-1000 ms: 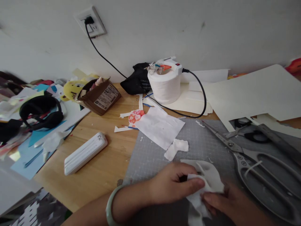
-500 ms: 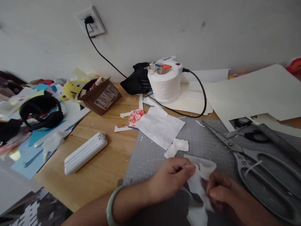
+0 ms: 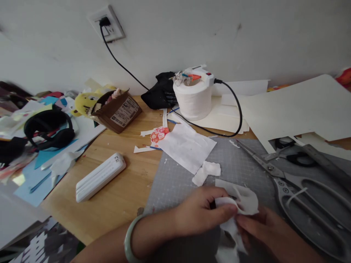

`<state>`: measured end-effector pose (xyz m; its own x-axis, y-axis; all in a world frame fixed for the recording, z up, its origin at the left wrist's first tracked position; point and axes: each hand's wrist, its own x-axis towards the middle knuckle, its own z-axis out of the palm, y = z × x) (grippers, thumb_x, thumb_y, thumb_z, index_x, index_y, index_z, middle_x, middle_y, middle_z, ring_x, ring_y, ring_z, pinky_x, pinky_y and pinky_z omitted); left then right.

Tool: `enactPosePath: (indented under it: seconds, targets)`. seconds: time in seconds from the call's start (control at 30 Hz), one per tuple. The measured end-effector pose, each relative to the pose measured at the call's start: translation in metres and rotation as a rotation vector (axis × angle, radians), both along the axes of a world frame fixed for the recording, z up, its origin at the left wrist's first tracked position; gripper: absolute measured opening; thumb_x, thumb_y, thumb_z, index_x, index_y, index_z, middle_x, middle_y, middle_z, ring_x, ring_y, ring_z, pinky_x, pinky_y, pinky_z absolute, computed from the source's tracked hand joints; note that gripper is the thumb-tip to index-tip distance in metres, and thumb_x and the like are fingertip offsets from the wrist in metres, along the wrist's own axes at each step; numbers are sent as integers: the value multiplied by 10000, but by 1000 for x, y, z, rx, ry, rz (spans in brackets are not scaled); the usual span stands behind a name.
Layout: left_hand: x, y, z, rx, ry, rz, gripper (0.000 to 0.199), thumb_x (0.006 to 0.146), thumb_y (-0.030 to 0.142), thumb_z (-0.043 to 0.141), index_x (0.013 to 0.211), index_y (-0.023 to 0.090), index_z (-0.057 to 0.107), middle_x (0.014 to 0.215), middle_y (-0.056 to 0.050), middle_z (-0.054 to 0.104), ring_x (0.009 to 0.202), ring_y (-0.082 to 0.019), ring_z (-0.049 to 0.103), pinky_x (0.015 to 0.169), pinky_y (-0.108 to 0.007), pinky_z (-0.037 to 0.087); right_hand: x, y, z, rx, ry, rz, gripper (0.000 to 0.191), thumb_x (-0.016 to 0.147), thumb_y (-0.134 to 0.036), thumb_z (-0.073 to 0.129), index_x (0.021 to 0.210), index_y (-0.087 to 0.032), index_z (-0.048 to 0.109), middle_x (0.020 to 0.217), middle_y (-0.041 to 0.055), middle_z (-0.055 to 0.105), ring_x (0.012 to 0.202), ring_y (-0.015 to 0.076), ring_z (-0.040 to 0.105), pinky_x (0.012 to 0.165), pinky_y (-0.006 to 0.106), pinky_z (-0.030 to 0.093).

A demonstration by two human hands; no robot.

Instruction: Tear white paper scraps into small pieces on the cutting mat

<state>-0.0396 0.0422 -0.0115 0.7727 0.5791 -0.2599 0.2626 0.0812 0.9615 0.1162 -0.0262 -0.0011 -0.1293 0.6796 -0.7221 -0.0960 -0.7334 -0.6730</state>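
Observation:
Between my hands is a thin white sheet of tissue paper [image 3: 248, 197] with a ragged opening, its lower part hanging toward the front. My left hand [image 3: 204, 212] pinches the paper between thumb and forefinger. Close against it, my right hand [image 3: 259, 226] grips the same paper with thumb and fingertips; some of its fingers are hidden. Just beyond my left hand, a small torn white piece [image 3: 207, 171] lies on the grey cutting mat [image 3: 170, 182]. Farther back rests a flat white sheet [image 3: 189, 144].
Large scissors [image 3: 279, 177] lie on the mat at the right. White power bank [image 3: 101, 177] on the wooden table, cardboard box [image 3: 120, 113] behind it. A tissue roll [image 3: 193, 100] carries a white corded tool [image 3: 204, 75]. Headphones [image 3: 49, 129] sit at the left, paper sheets [image 3: 296, 106] back right.
My right hand has moved up and in, close to my left thumb. The paper's upper part is now folded and spread more to the right. The other things stay put.

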Motion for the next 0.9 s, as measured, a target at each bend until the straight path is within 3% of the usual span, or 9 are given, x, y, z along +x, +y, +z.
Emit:
enactPosePath:
  seconds: [0.17,0.4,0.63,0.8,0.9]
  targets:
    - [0,1,0,98,1,-94,375,853,414,379,766,111,583,638,-14,497,622,-98,440,602,-207,368,0,1,-2,0,-69,25,225,629,-415,626,630,-195,582,561,-8,560,576,166,558,568,251,457]
    - [1,-4,4,82,-7,-7,428,863,450,328,633,128,490,629,-10,455,619,-94,423,597,-206,354,0,1,-3,4,-43,-45,206,605,-407,604,619,-202,585,534,-14,524,573,167,531,599,272,457]
    - [2,2,2,-191,-8,375,419,802,529,387,605,160,398,529,37,386,472,-63,339,449,-180,278,0,1,-3,9,61,-73,71,643,-253,584,613,-199,550,538,-42,505,509,101,450,516,193,399]
    - [1,0,0,-99,-39,195,410,829,491,377,624,140,436,586,21,408,543,-69,362,506,-183,308,-1,1,-5,54,93,-151,130,666,-340,598,687,-216,564,586,-29,536,519,130,516,578,249,464]
    - [-1,-2,0,27,-18,86,347,841,425,399,684,128,484,649,2,443,612,-85,398,560,-195,331,0,0,-4,77,61,-99,188,664,-358,620,770,-205,593,622,-14,578,549,158,568,617,295,491]
